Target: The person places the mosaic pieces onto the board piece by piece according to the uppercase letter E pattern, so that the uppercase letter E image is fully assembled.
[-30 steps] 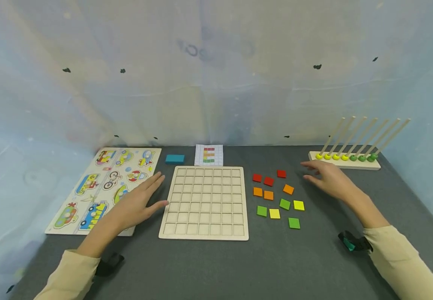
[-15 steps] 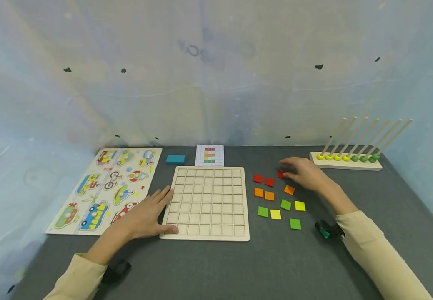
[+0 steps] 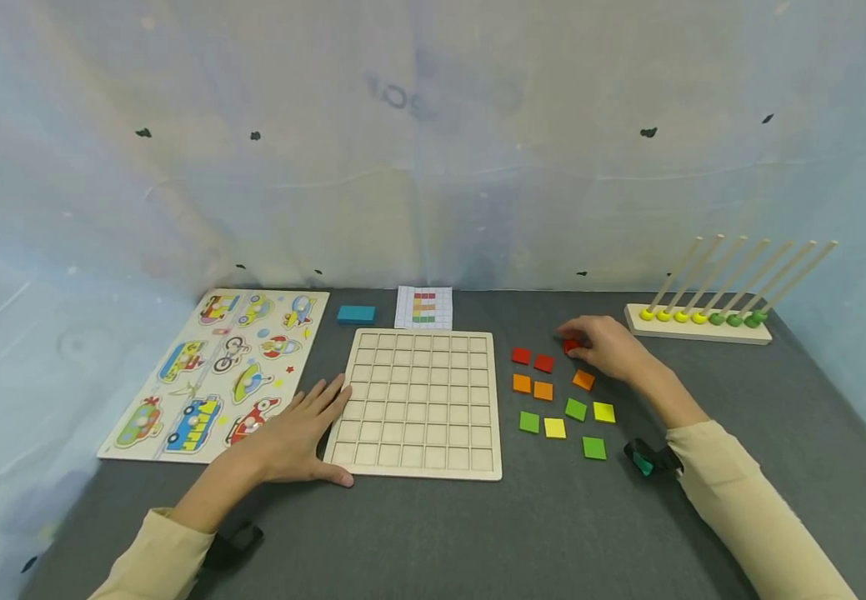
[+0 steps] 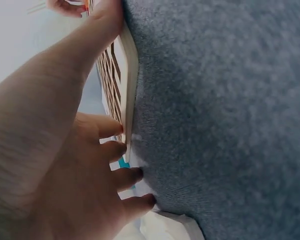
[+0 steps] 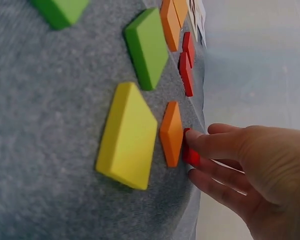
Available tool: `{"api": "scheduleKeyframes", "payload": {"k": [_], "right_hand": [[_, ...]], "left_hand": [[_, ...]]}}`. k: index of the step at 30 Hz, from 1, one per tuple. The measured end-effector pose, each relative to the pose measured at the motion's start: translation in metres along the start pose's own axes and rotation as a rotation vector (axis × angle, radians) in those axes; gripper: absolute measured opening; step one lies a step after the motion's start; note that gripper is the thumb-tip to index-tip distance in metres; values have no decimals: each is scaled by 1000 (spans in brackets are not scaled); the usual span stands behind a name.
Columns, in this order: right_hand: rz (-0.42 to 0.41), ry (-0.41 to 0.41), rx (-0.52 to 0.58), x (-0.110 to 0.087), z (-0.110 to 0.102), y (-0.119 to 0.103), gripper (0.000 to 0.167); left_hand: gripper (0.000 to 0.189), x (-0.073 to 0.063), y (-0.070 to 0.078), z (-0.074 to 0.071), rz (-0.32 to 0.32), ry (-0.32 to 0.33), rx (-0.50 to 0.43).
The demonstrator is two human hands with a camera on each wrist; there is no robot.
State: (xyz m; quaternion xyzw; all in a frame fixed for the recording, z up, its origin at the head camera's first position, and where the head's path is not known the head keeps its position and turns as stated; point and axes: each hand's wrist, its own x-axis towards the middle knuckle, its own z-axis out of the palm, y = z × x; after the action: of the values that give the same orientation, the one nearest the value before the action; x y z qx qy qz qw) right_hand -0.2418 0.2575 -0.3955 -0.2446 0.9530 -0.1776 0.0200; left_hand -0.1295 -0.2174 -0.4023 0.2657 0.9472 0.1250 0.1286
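Observation:
My right hand (image 3: 613,348) pinches a small square red tile (image 3: 570,345) at the back right of the loose tiles. In the right wrist view, the thumb lies on the near face of this red tile (image 5: 191,156), with fingers behind and below it. An orange tile (image 5: 171,134) lies just beside. My left hand (image 3: 293,437) has its fingers spread along the left edge of a wooden grid board (image 3: 422,400), thumb by the front left corner. The left wrist view shows fingertips right at the side of the board (image 4: 132,75).
Several red, orange, green (image 3: 593,448) and yellow tiles lie right of the board. Behind it are a printed pattern card (image 3: 443,310) and a blue block (image 3: 356,315). A vehicle picture puzzle (image 3: 211,333) lies left; a peg stand with beads (image 3: 703,329) stands back right.
My right hand has moved left from near the peg stand and taken hold of the red tile. The left hand has come right and nearer, onto the board's edge.

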Motion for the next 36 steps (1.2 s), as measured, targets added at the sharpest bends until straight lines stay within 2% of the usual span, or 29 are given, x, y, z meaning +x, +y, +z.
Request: {"api": "scheduleKeyframes", "payload": {"k": [10,18,36], "right_hand": [[-29,37,29,7,-6,-5,35],[-63,48,45,23,-10,-27,34],[-140,9,130,56,14,-76,33]], "left_hand": [[122,1,-2,4,6,18,37],[120,1,0,-2,2,1,17],[117,1,-1,-2,-19,-12,-4]]}}
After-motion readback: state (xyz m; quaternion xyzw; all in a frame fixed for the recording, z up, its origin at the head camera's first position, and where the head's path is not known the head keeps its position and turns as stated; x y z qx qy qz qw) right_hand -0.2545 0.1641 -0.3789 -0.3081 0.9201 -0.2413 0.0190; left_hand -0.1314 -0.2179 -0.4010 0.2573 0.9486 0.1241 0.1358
